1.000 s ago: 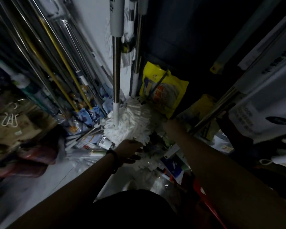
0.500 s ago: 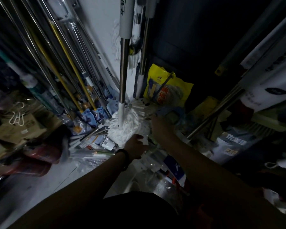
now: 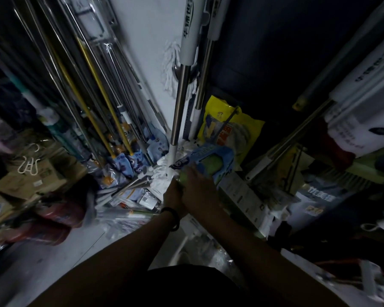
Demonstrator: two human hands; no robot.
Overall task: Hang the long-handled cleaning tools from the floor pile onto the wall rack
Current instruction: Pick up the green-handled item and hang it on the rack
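Observation:
A white string mop [image 3: 162, 176] stands on the floor, its steel handle [image 3: 179, 103] rising to a white sleeve at the top. In front of it is a green mop head in a blue package [image 3: 211, 162]. My right hand [image 3: 197, 187] is closed on the package's near end. My left hand [image 3: 172, 196], with a dark band at the wrist, sits just under and beside the right hand, mostly hidden by it, pressed against the same package. A pile of wrapped tools [image 3: 124, 191] lies on the floor to the left.
Many steel and yellow handles [image 3: 93, 89] lean against the wall at left. A yellow bag [image 3: 228, 127] stands behind the mop. Boxes [image 3: 20, 178] and a red bundle [image 3: 53, 218] crowd the left; brooms and white packages [image 3: 353, 120] fill the right.
My right hand moved left from the yellow bag and took hold of the blue-packaged green mop head, lifting it. My left hand rose to join it. The view shifted down.

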